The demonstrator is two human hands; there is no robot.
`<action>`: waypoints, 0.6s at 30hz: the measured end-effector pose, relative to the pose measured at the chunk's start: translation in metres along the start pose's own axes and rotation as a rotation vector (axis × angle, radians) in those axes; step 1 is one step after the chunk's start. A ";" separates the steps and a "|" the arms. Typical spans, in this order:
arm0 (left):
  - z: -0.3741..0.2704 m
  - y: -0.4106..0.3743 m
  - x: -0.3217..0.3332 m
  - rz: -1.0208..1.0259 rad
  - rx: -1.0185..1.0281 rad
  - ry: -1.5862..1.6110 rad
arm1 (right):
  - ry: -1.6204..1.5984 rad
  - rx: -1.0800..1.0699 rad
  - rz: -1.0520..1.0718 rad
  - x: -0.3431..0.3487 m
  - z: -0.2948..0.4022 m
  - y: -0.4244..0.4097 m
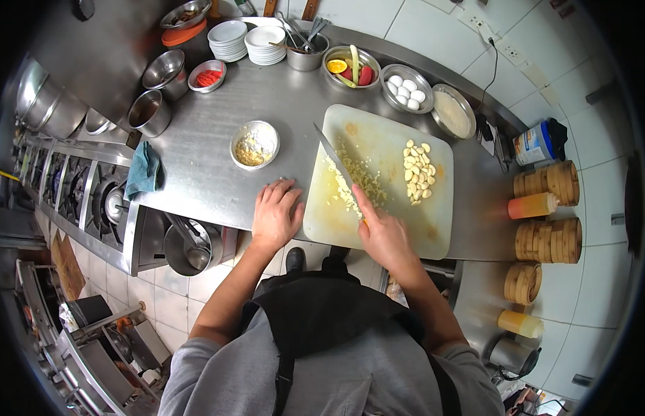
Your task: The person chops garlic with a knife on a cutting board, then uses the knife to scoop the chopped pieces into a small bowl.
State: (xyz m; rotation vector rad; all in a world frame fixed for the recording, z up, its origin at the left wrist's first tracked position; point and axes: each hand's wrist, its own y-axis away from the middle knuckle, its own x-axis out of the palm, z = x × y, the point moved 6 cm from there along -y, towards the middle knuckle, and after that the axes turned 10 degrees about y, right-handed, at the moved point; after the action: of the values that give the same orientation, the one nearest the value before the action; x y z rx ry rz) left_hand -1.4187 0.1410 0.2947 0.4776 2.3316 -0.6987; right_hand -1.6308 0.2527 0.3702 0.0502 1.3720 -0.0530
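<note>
My right hand (383, 232) grips the handle of a kitchen knife (335, 156), index finger laid along the blade's spine. The blade slants up and left over the cutting board (332, 229), across a spread of chopped garlic (361, 177). Whole peeled garlic cloves (419, 171) are heaped on the board's right side. My left hand (278, 213) rests, holding nothing, on the steel counter (208, 156) just left of the board, fingers slightly apart. Beyond it stands a metal bowl (255, 145) with minced garlic inside.
At the back stand stacked white plates (228, 39), a vegetable bowl (352, 67), an egg bowl (407, 89) and a bowl of pale grains (454, 112). Bamboo steamers (548, 242) line the right side. A teal cloth (143, 170) hangs at the left edge near the gas stove (88, 192).
</note>
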 end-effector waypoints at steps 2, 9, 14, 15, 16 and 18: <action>0.000 0.001 -0.001 0.003 -0.002 0.008 | -0.017 -0.025 -0.022 -0.008 0.010 0.002; -0.002 0.000 -0.001 0.003 -0.003 0.007 | 0.048 0.029 0.001 0.004 0.000 -0.003; 0.000 0.001 0.000 0.002 -0.011 0.003 | 0.032 0.026 0.006 0.006 -0.007 -0.005; 0.000 0.001 0.000 0.002 -0.013 0.004 | 0.018 0.018 -0.013 0.003 -0.005 -0.005; 0.000 0.000 0.000 0.004 -0.012 0.005 | 0.031 0.029 0.010 0.006 -0.008 -0.005; -0.002 -0.001 -0.001 -0.001 0.000 0.008 | 0.055 0.051 0.055 0.016 -0.016 -0.006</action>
State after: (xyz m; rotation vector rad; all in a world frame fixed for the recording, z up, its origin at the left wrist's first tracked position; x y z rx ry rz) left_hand -1.4192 0.1414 0.2968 0.4799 2.3390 -0.6985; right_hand -1.6436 0.2479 0.3517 0.1333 1.4236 -0.0406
